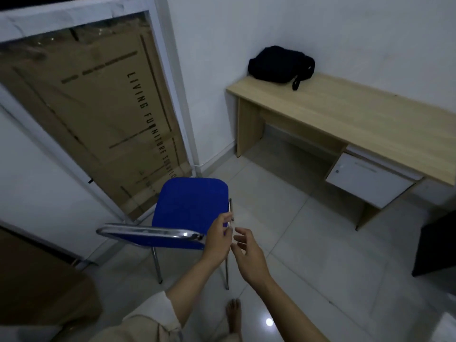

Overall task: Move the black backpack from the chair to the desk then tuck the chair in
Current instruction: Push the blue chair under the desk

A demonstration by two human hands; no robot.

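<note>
The black backpack (280, 64) lies on the far left corner of the light wooden desk (345, 119), against the white wall, one strap hanging toward the desk's middle. The blue chair (190, 206) with a chrome frame stands on the tiled floor, left of the desk and apart from it, its seat bare. My left hand (218, 239) grips the right end of the chair's chrome backrest. My right hand (248, 253) hovers just to the right of it, fingers spread, holding nothing.
A white drawer unit (367, 178) hangs under the desk's right part. A large cardboard sheet (98, 114) shows behind glass at the left. A dark object (436, 245) stands at the right edge. My bare foot (234, 317) rests on the tiles.
</note>
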